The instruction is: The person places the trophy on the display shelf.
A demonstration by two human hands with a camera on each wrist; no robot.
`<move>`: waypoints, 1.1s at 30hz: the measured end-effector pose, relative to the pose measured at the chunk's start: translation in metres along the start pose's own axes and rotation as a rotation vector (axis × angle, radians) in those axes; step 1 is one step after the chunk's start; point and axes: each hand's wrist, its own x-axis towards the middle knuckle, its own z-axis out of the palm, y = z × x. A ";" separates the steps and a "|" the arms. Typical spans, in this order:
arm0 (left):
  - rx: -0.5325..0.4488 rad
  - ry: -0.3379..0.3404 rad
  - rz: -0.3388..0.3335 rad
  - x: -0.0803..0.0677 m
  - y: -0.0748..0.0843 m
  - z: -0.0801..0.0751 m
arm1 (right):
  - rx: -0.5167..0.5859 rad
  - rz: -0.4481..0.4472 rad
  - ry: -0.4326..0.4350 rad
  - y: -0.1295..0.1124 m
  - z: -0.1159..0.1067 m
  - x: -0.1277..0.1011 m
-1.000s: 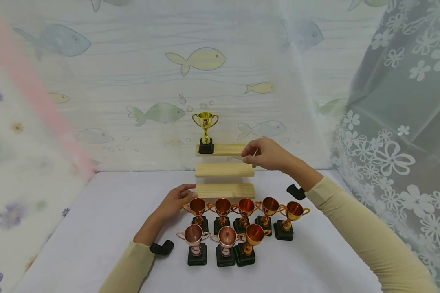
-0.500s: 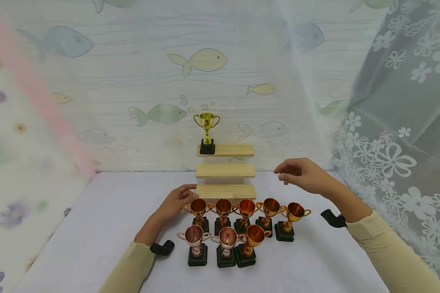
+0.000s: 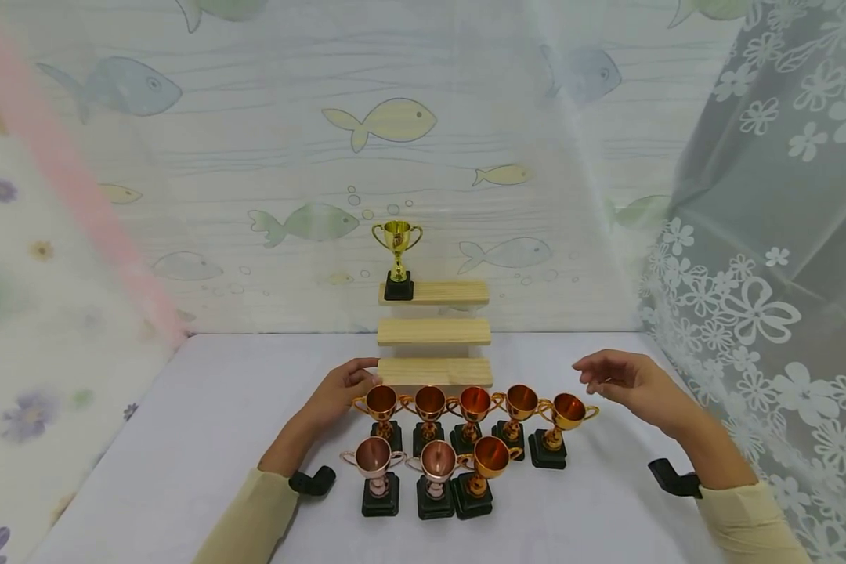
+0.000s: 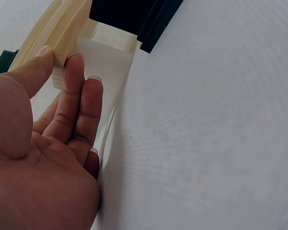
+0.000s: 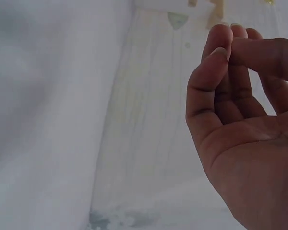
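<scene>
A three-step wooden stand (image 3: 433, 371) stands at the back of the table. My left hand (image 3: 337, 393) pinches the left end of its lowest board, the thumb above and the fingertips below the wood (image 4: 71, 28) in the left wrist view. On the top board's left part a gold trophy cup (image 3: 397, 258) stands upright on a black base. To the right, over the table and apart from everything, is my right hand (image 3: 634, 385), its fingers loosely bent with nothing between them. The rightmost bronze trophy cup (image 3: 567, 410) is nearest to it.
Several bronze trophy cups (image 3: 475, 404) stand in a row before the stand. In front of them are two rose-coloured cups (image 3: 374, 458) and another bronze cup (image 3: 491, 457). A fish-patterned curtain (image 3: 282, 157) hangs behind the white table (image 3: 204, 439).
My right hand has moved from beside the top board, out to the right and down towards the table. The left hand has kept its hold on the lowest board.
</scene>
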 end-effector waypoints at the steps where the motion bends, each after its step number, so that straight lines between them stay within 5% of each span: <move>1: -0.002 -0.002 0.005 0.000 0.000 0.001 | 0.013 -0.005 -0.009 0.005 0.001 -0.004; 11: -0.006 0.009 -0.008 0.000 -0.002 0.001 | 0.011 -0.042 -0.215 0.023 0.012 -0.013; 33: 0.015 0.004 -0.015 0.001 -0.001 0.000 | -0.019 -0.019 -0.164 0.041 0.043 -0.008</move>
